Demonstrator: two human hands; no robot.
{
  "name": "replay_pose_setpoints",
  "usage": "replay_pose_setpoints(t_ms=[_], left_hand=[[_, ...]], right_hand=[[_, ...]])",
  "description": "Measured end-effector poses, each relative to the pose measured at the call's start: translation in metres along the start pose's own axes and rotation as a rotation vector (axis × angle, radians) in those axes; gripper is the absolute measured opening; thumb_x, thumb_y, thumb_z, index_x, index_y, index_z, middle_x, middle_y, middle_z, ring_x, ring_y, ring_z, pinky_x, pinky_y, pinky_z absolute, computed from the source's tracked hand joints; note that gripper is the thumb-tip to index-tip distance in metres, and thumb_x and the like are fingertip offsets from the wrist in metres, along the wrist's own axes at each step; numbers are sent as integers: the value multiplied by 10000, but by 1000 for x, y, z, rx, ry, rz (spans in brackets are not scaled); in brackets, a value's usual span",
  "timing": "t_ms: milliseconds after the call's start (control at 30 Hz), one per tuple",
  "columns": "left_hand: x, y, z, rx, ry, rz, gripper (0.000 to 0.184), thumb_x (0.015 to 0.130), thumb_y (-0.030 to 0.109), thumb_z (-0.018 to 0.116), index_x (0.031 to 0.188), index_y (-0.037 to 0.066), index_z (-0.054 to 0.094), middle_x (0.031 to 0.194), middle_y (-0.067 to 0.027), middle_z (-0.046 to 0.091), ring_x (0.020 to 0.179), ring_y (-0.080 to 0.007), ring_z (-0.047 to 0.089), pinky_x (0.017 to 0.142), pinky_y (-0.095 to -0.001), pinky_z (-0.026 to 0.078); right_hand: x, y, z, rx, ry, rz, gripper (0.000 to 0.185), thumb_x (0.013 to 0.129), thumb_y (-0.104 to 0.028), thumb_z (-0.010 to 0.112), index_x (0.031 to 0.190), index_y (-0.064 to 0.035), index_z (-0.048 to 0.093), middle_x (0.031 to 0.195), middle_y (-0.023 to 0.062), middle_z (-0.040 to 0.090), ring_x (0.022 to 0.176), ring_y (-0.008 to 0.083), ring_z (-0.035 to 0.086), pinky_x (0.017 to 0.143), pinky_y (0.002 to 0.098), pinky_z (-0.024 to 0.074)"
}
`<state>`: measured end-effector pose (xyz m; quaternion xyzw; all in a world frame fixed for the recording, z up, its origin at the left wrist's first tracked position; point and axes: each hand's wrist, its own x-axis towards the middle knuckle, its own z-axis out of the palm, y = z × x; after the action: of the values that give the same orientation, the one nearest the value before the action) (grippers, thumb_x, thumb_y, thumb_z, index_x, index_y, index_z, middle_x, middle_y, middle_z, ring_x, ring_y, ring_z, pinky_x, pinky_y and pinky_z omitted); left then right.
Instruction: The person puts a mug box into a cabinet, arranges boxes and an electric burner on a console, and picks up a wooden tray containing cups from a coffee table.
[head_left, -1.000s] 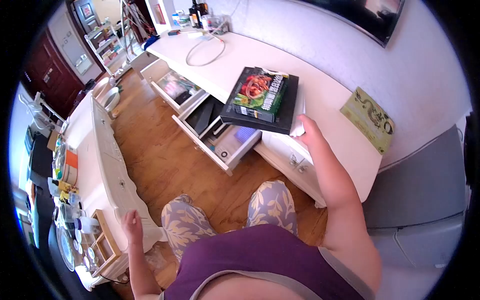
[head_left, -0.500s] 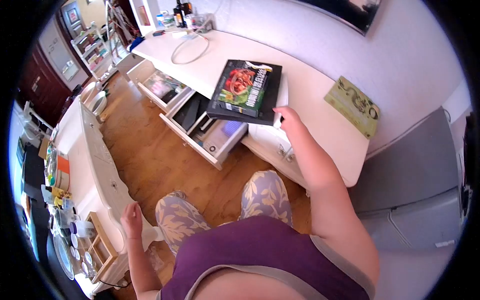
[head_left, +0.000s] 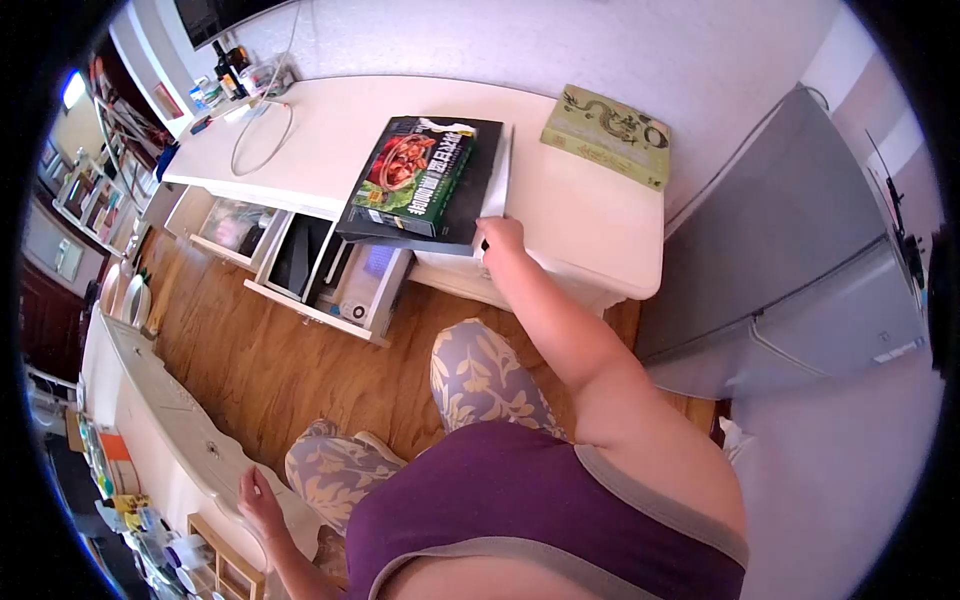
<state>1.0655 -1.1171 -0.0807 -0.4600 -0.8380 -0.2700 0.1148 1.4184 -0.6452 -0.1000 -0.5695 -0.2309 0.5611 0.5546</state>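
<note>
My right hand (head_left: 500, 238) grips the near right corner of a flat black folder-like item (head_left: 480, 190), with its white underside or pages showing along the right edge. On top of it lies a thick book or box (head_left: 415, 180) with a food picture and large white characters; its upper edge looks torn. This stack is over the front of the white cabinet top (head_left: 560, 220), partly above an open drawer (head_left: 375, 300). Whether it rests on the surface cannot be told. My left hand (head_left: 262, 505) hangs low at the left, fingers curled and holding nothing, beside the other white cabinet (head_left: 185, 420).
A yellow-green dragon-patterned box (head_left: 608, 135) lies toward the wall. Another open drawer (head_left: 235, 230) juts out further left. A looped cable (head_left: 263, 140) and several bottles (head_left: 228, 75) are at the far end. A grey fridge (head_left: 770, 250) stands at the right.
The view has turned right, so the cabinet and drawers sit further left. My right hand still holds the black item's corner, and the stack looks flatter. My left hand stays low.
</note>
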Motion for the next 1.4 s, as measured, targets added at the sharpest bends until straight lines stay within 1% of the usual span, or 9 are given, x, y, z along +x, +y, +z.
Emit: replay_pose_setpoints(t_ms=[200,333,467,633,767,1067,1233,1333,1400], left_hand=[[25,4,35,-432,-32,-207,187,858,99,562,989,-29,600,885,-82,624,793,-163,581,717,-284,477],[86,132,58,-815,-263,-282,347,860,114,577,1171,-24,509,994,-62,568,909,-111,525,815,-235,425],[127,240,94,-1035,-640,-143,628,859,298,585,1370,79,292,1202,-109,475,1066,-173,474,856,-300,410],[165,311,140,-1279,-777,-500,819,798,353,651,1416,130,161,1348,-144,316,1166,-271,420,916,-351,377],[171,327,186,-576,-243,255,1022,628,268,789,1412,119,150,1358,-299,236,1268,-407,261,1029,-423,286],[215,338,219,-720,-323,233,879,659,219,766,1376,121,267,1242,-239,428,1130,-350,459,943,-398,393],[235,340,218,-773,-343,210,785,704,225,741,1355,94,321,1174,-207,540,1082,-272,532,911,-330,415],[249,333,226,-799,-351,157,747,720,215,733,1353,126,346,1172,-193,545,1080,-251,530,914,-321,408],[253,330,233,-869,-378,103,721,735,218,727,1351,137,362,1170,-179,549,1070,-241,534,909,-320,411]], right_hand=[[-59,-24,-50,392,-242,229,323,796,-102,602,1071,37,504,987,158,596,888,280,581,766,384,478],[-84,-12,-48,421,-401,325,371,831,-170,601,1134,-1,471,1067,150,573,966,292,573,856,425,468],[-99,-6,-36,467,-547,457,474,845,-270,604,1202,-15,423,1105,180,537,1013,304,541,875,477,437],[-85,11,-41,451,-680,460,480,869,-339,569,1212,-32,432,1143,141,531,1051,296,518,895,497,419],[-81,16,-38,418,-638,426,431,870,-306,573,1198,-53,452,1138,118,545,990,282,564,843,484,469],[-85,-10,-58,-215,-914,546,390,844,-303,612,1045,12,500,834,178,598,707,264,636,606,358,543],[-3,-87,-128,-426,-350,-521,158,884,-173,534,950,-32,562,787,64,603,632,134,593,505,249,478],[117,-135,-205,-663,227,-889,209,851,-230,581,917,-31,568,774,44,577,600,132,561,499,263,462],[164,-156,-242,-842,544,-743,451,758,-340,660,1039,1,572,928,118,602,829,214,566,721,333,459]])
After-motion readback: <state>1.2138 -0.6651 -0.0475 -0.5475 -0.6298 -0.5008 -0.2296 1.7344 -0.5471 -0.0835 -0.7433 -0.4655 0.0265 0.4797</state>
